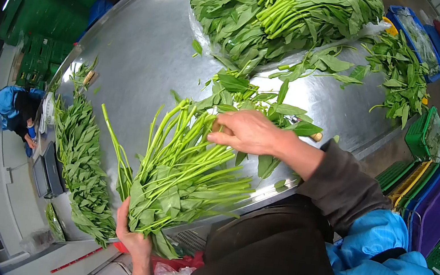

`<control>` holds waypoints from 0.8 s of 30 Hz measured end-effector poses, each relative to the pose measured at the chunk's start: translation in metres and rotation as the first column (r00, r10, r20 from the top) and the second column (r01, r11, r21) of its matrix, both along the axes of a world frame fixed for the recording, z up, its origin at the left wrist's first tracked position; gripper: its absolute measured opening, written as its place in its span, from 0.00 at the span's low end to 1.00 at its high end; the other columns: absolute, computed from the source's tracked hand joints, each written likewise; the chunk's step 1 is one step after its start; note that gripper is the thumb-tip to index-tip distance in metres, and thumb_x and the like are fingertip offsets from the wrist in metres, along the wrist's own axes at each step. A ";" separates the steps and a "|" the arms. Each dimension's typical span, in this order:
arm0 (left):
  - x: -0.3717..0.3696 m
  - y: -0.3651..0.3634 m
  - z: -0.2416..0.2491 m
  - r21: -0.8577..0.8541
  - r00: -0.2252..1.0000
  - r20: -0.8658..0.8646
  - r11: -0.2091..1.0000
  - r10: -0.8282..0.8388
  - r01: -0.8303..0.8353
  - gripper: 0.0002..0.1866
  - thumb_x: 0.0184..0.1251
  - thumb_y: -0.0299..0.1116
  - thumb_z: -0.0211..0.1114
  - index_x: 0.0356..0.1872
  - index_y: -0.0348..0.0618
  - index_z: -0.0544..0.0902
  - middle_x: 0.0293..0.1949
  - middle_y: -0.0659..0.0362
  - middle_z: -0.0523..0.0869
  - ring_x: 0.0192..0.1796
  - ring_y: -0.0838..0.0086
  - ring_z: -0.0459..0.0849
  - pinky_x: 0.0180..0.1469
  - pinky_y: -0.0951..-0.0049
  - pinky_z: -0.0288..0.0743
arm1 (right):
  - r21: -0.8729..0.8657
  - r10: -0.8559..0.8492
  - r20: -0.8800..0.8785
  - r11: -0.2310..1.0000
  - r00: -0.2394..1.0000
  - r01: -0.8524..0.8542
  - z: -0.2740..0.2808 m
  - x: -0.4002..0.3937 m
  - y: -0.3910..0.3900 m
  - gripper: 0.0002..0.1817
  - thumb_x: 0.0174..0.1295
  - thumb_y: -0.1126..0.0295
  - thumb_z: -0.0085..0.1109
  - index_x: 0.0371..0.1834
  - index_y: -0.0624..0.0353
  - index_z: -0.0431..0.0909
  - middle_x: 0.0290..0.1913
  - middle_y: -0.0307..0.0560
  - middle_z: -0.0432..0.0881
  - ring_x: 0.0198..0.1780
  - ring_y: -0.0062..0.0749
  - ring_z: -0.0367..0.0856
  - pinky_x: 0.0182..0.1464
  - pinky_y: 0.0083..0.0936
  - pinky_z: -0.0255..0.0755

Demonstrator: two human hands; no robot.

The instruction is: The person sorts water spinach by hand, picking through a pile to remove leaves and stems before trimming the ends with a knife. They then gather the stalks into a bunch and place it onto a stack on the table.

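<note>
My left hand (135, 242) is wrapped round the leafy lower part of a bunch of water spinach (174, 170), with its thumb up along the leaves. The cut stems fan up and away over the metal table's near edge. At the right side of those stems is my right hand (249, 132), fingers curled and pinched on stems; the fingertips are partly hidden. Under and beyond my right wrist lie loose leafy sprigs (234, 85) and a tool with a wooden handle end (317, 137).
A large heap of water spinach (284, 21) rests on plastic at the table's (141, 50) far side. Trimmed greens (80, 167) line the left edge near a wooden handle (89, 78). More sprigs (399, 76) hang over the right edge. Crates (430, 136) stand right; another person (14, 108) is at left.
</note>
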State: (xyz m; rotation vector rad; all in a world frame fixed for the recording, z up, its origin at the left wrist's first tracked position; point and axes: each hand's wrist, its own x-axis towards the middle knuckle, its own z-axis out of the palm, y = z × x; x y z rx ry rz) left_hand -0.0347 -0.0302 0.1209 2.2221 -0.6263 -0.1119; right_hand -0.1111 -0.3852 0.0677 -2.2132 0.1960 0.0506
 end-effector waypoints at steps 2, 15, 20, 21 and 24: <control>0.000 -0.001 0.004 -0.076 0.994 -0.099 0.996 0.045 -0.052 0.27 0.52 0.22 0.66 0.57 0.32 0.75 0.50 0.55 0.82 0.50 0.72 0.79 0.57 0.73 0.69 | 0.056 0.028 -0.114 0.998 0.993 -0.022 -0.014 0.003 -0.006 0.30 0.65 0.42 0.50 0.41 0.63 0.80 0.35 0.53 0.83 0.38 0.37 0.80 0.47 0.35 0.72; 0.002 -0.002 0.001 -0.080 0.972 -0.210 0.989 0.102 -0.121 0.31 0.49 0.13 0.65 0.60 0.34 0.74 0.52 0.55 0.81 0.51 0.73 0.80 0.57 0.74 0.71 | 0.482 0.235 -0.249 0.872 0.940 -0.090 -0.002 -0.005 0.044 0.34 0.62 0.41 0.52 0.58 0.61 0.76 0.57 0.55 0.78 0.61 0.42 0.74 0.63 0.30 0.67; 0.002 -0.001 0.001 -0.103 0.967 -0.237 0.987 0.097 -0.124 0.30 0.50 0.16 0.66 0.59 0.33 0.74 0.51 0.54 0.82 0.50 0.73 0.80 0.57 0.73 0.71 | 0.700 0.271 -0.021 0.691 0.962 -0.180 -0.001 0.004 0.040 0.21 0.69 0.55 0.47 0.47 0.60 0.82 0.46 0.49 0.84 0.50 0.34 0.81 0.55 0.29 0.73; 0.002 -0.001 0.000 -0.110 0.957 -0.267 0.982 0.117 -0.151 0.30 0.50 0.16 0.66 0.59 0.33 0.74 0.51 0.54 0.82 0.50 0.73 0.80 0.57 0.73 0.71 | 0.802 0.250 0.029 0.573 0.968 -0.172 -0.006 0.000 0.037 0.19 0.69 0.60 0.46 0.43 0.61 0.83 0.42 0.47 0.86 0.46 0.31 0.82 0.52 0.28 0.74; 0.003 0.010 -0.011 -0.109 0.961 -0.255 0.984 0.109 -0.140 0.30 0.50 0.16 0.66 0.59 0.32 0.74 0.51 0.55 0.82 0.50 0.73 0.80 0.56 0.74 0.71 | 0.904 0.004 -0.068 0.424 0.998 0.060 -0.010 -0.005 0.018 0.17 0.66 0.60 0.49 0.38 0.62 0.83 0.43 0.47 0.85 0.46 0.29 0.83 0.53 0.28 0.74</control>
